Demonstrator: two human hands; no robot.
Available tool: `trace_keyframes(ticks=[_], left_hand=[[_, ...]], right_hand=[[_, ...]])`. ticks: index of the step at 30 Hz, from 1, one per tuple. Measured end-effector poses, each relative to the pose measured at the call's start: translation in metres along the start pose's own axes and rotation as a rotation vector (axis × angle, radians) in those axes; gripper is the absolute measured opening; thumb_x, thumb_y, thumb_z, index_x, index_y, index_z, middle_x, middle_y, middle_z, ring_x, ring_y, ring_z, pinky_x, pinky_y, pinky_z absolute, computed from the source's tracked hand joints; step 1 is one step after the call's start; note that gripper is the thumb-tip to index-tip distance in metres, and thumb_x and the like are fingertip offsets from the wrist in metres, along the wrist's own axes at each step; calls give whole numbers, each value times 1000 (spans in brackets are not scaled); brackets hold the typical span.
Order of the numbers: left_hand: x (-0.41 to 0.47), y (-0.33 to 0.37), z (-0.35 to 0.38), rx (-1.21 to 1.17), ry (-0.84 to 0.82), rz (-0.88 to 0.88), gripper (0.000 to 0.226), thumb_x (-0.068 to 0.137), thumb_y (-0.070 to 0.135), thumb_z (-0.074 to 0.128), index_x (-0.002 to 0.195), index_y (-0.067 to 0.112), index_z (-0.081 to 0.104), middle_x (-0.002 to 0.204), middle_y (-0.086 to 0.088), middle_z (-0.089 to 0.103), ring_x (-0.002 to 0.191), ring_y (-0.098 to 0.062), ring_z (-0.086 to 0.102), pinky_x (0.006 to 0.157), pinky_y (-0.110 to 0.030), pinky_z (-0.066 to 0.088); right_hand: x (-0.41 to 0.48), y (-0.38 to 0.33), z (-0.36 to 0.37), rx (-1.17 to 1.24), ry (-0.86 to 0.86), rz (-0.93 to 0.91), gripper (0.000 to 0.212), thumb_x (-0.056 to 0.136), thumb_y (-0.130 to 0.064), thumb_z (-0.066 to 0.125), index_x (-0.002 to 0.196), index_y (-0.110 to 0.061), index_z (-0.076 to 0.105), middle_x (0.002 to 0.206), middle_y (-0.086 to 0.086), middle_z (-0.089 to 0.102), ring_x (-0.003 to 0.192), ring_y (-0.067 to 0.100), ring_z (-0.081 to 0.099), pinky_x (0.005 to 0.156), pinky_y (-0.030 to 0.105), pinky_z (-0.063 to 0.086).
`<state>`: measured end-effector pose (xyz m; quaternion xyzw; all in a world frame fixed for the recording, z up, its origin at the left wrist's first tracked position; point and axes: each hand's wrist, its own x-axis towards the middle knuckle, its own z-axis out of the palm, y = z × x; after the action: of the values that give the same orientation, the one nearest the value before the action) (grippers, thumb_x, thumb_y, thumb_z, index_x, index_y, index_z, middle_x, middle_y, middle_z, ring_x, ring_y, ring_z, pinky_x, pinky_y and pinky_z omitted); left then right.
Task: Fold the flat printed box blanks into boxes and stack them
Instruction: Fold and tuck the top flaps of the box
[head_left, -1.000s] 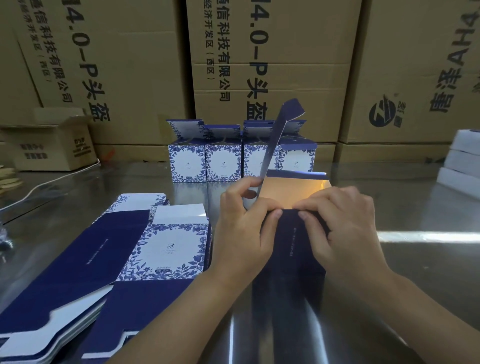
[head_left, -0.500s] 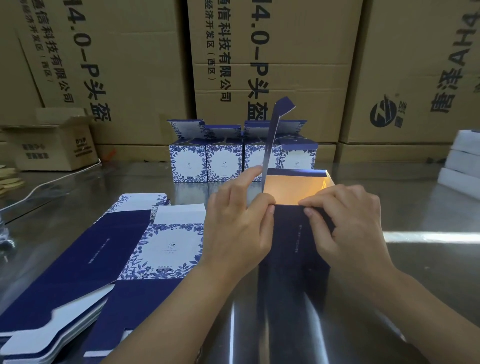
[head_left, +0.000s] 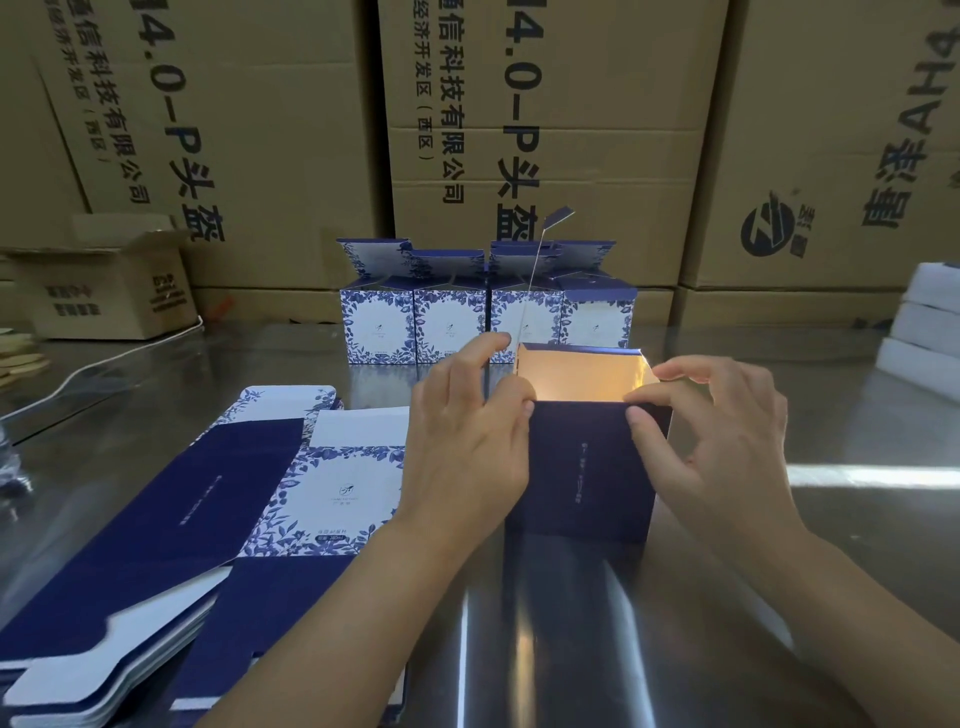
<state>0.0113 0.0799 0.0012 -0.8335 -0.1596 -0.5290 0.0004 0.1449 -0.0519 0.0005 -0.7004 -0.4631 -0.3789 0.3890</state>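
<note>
A dark blue box stands upright on the steel table, its top open and its gold lining lit. My left hand pinches its top left corner, below a lid flap that stands straight up, seen edge-on. My right hand pinches the box's top right corner, thumb on the near wall. A pile of flat blue-and-white blanks lies to the left. Several folded boxes with floral fronts stand in a row behind.
Big brown cartons wall off the back of the table. A small open carton sits far left, with a white cable beside it. White foam blocks are stacked at the right edge.
The lid flap has swung from a rightward lean to upright. My right hand has slid right along the box's top edge to the corner, so the box mouth is wider.
</note>
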Motion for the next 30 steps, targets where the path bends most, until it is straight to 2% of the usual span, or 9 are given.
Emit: trace_keyframes(ticks=[4,8,11,14,18,21,23,26,30], left_hand=[[-1,1,0,-23,-4,-34,8,85,14,58,85,13,66,127,-13,52,108,-22,37,88,-39,40],[-2,2,0,-21,-1,-30,8,86,17,58,87,14,65,127,-12,51,108,-21,37,87,-37,40],[-3,2,1,51,41,42,11,85,20,61,90,12,66,127,-12,51,106,-22,39,86,-35,38],[-2,2,2,70,114,100,18,85,21,60,98,13,68,130,-4,37,109,-25,41,90,-36,38],[-3,3,3,54,115,170,18,85,19,61,99,15,71,130,-2,34,109,-26,43,91,-38,39],[-3,4,2,51,129,239,15,84,14,63,95,16,73,128,-1,38,110,-25,44,90,-37,39],[-3,6,2,50,137,270,14,83,13,65,93,17,74,126,-2,49,109,-23,45,88,-37,41],[-3,7,1,50,139,272,14,83,14,64,92,18,74,112,-5,65,100,-21,44,78,-40,47],[-1,8,0,25,138,243,11,82,9,66,87,15,73,101,-1,67,91,-19,45,71,-40,44]], right_hand=[[2,4,1,8,-7,6,13,82,-26,60,84,-22,72,104,-2,59,104,14,38,86,22,17],[3,6,2,38,-12,-10,22,84,-31,54,82,-20,73,99,-4,59,101,13,38,83,21,17],[2,3,1,39,15,-46,25,84,-33,52,81,-20,73,95,-4,59,99,14,39,83,22,18],[0,-3,2,6,27,-78,26,85,-33,50,81,-21,72,94,-3,59,97,16,41,83,24,19],[-5,-9,5,-8,45,-100,24,87,-30,50,85,-18,71,94,-2,60,96,15,43,86,25,21],[-7,-12,6,-1,63,-105,23,87,-29,51,86,-18,71,94,-2,60,96,15,44,87,25,22],[-7,-12,6,11,72,-106,23,86,-30,52,86,-18,71,94,-2,60,96,15,44,87,25,22],[-8,-12,6,23,82,-108,23,86,-30,52,85,-18,71,94,-2,61,96,16,44,87,25,22],[-8,-12,6,28,88,-120,23,85,-31,53,84,-18,72,93,-2,60,96,16,44,94,20,19]])
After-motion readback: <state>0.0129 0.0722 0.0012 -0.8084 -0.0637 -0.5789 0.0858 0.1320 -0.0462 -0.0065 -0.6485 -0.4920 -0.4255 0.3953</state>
